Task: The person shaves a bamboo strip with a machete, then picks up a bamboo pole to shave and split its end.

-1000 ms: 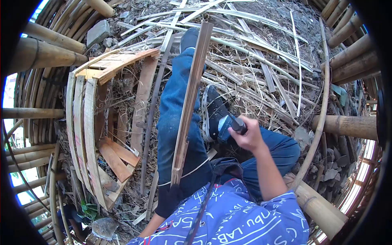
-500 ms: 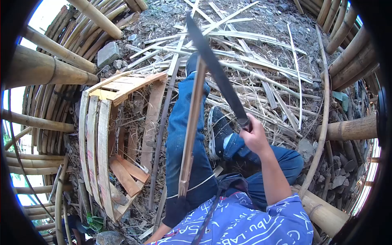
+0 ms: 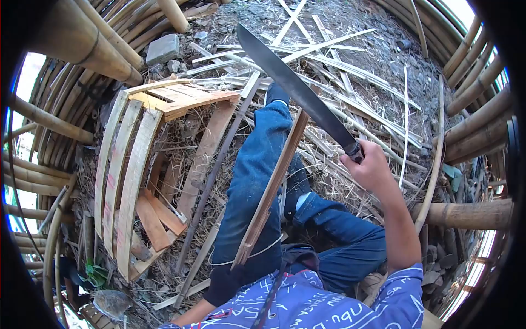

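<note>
My right hand [image 3: 366, 164] is wrapped round the dark handle of a machete [image 3: 293, 85], whose long blade points up and to the left over the split strips. A brown bamboo slat [image 3: 271, 189] slants across my jeans, its upper end close to the blade in this view. At its lower end is my left hand [image 3: 223, 284], in a black glove and closed on the slat. A thin pale loop [image 3: 256, 254] curves around my thigh near the glove. My legs [image 3: 249, 181] are stretched and bent on the ground beneath the slat.
To my left stands a slatted wooden crate [image 3: 131, 186] with loose boards inside. Pale bamboo strips [image 3: 350, 71] lie heaped around my feet. A concrete block [image 3: 163, 49] sits farther off. Thick bamboo poles [image 3: 466, 214] flank both sides, with rubble at the right.
The slat now leans further right at its top, and the machete blade has turned and shifted slightly with my right hand moving right. The whole view has tilted.
</note>
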The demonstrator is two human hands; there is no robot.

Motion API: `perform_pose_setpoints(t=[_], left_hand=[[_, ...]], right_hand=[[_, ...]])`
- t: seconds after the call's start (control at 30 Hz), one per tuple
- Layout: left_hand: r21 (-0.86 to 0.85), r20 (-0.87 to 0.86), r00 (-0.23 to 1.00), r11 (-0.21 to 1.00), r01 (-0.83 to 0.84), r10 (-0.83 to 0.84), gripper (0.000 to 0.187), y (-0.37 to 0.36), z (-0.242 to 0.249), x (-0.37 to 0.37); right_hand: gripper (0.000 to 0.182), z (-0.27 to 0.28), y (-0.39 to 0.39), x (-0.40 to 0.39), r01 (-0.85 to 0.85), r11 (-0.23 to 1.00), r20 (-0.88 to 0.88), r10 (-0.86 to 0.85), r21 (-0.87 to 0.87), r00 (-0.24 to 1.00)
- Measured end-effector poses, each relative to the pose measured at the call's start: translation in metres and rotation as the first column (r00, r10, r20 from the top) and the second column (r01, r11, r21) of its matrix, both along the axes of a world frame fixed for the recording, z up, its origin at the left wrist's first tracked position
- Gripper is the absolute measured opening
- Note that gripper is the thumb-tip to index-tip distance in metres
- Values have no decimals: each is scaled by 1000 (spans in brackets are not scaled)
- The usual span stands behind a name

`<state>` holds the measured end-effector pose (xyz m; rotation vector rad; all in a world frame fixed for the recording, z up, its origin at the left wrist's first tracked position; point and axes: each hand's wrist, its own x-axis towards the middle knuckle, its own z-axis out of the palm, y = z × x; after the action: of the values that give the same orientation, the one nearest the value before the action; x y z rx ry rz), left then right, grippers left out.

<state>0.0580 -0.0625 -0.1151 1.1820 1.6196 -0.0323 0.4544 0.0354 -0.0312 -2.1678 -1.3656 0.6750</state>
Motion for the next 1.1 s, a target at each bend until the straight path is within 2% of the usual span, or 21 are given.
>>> perform_pose_setpoints(t=[0.07, 0.1, 0.17, 0.23, 0.3, 0.37, 0.4, 0.43, 0.5, 0.57, 0.63, 0.67, 0.7, 0.73, 0.77, 0.83, 0.87, 0.9, 0.93, 1.03, 1.1], left_hand=[[145, 34, 994, 984, 102, -108, 35, -5, -13, -8], [137, 40, 994, 986, 91, -98, 35, -4, -9, -6], [86, 17, 992, 989, 120, -122, 34, 3, 3, -2], [111, 49, 990, 985, 129, -135, 34, 0, -6, -9], [56, 61, 990, 991, 122, -126, 32, -1, -9, -10], [28, 94, 991, 995, 94, -96, 31, 2, -2, -6], [7, 118, 991, 998, 65, -65, 29, 5, 1, -3], [3, 125, 990, 998, 64, -64, 29, 7, 2, -2], [-48, 111, 992, 997, 59, -53, 26, 7, 3, -2], [-59, 132, 991, 998, 8, -1, 26, 5, 4, -3], [3, 109, 992, 998, 68, -67, 27, 8, 7, 0], [-21, 6, 985, 984, 175, -175, 27, 14, 14, 2], [-24, 12, 986, 985, 169, -169, 27, 17, 17, 4], [56, 17, 984, 983, 175, -176, 27, 17, 20, 6], [131, 23, 983, 975, 180, -184, 27, 16, 21, 8], [68, 17, 978, 976, 205, -206, 25, 16, 24, 7], [110, -3, 978, 973, 205, -206, 24, 15, 26, 8], [152, -25, 979, 967, 205, -204, 22, 15, 25, 8], [164, 51, 985, 975, 152, -162, 20, 14, 23, 6], [173, 29, 978, 964, 200, -208, 21, 19, 26, 9], [125, 37, 980, 974, 191, -197, 22, 21, 30, 11]], right_hand=[[20, -14, 2, 1, -37, 999, 30, 37, 25, 999], [20, -20, 1, 1, -63, 997, 52, 61, 51, 997], [18, -19, -1, -2, -51, 998, 12, 51, -39, 999], [17, -16, -4, -3, -48, 998, -61, 45, -49, 997], [16, -12, -5, -1, -72, 995, -38, 69, -66, 997], [17, -6, -3, -3, -23, 992, -112, 9, -125, 994], [18, -10, 0, 5, -45, 989, -35, 41, -141, 999], [22, -3, 7, 8, -44, 988, -68, 34, -146, 997], [15, -23, 12, 9, -87, 984, 166, 61, 158, 984], [15, -14, 6, -8, -29, 993, -153, 11, -117, 988], [15, -16, 1, -10, -78, 983, -143, 55, -164, 988], [14, -6, 4, -6, -85, 977, -156, 55, -194, 986], [13, 9, 9, -4, -90, 971, -169, 53, -223, 984], [12, 18, 12, -2, -47, 970, -202, -2, -237, 979], [12, 3, 10, 13, -46, 972, -108, 21, -229, 994], [18, -1, 9, 4, 23, 967, -158, -64, -252, 985], [18, -1, 8, -4, -45, 982, -38, 39, -182, 999], [18, -1, 6, -7, -56, 993, -43, 52, -108, 998], [18, 1, 8, -3, -47, 985, -69, 35, -165, 997], [17, 11, 22, 12, 19, 957, -42, -32, -290, 999], [15, 2, 23, 6, 44, 949, -39, -59, -311, 997]])
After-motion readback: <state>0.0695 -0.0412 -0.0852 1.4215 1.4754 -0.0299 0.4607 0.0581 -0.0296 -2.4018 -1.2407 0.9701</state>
